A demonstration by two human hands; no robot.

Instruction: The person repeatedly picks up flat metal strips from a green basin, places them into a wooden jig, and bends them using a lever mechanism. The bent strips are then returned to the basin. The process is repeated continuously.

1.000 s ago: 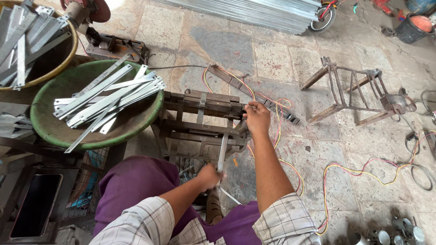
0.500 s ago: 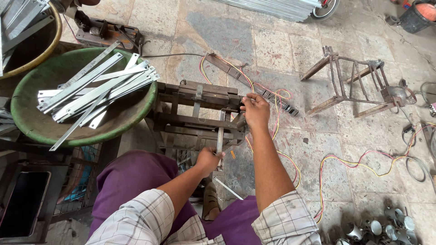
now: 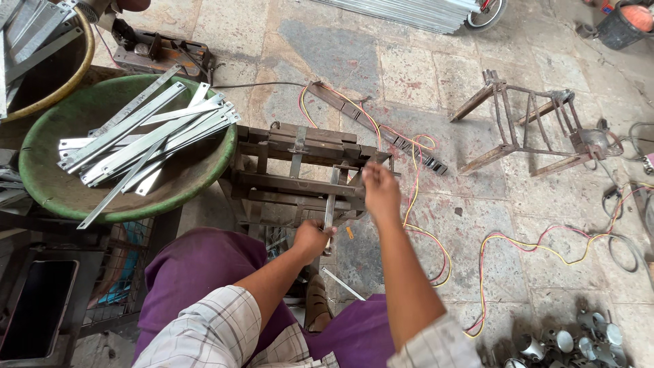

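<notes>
My left hand (image 3: pixel 311 238) grips the near end of a flat metal strip (image 3: pixel 330 208) that lies across a rusty metal jig frame (image 3: pixel 293 174) in front of my knees. My right hand (image 3: pixel 380 192) hovers at the frame's right end, fingers closed around something small I cannot make out, possibly a lever on the frame. Another loose strip (image 3: pixel 343 283) lies on the floor between my legs.
A green basin (image 3: pixel 48 187) at the left holds several flat metal strips (image 3: pixel 146 133). A yellow-rimmed basin (image 3: pixel 85 51) with more strips sits at the top left. Red and yellow wires (image 3: pixel 524 242) trail over the stone floor. A rusty stand (image 3: pixel 528 126) lies at the right, metal cups (image 3: pixel 579 337) at bottom right.
My right hand has drifted slightly right along the frame's end. My left hand stays on the strip. The view has shifted a little.
</notes>
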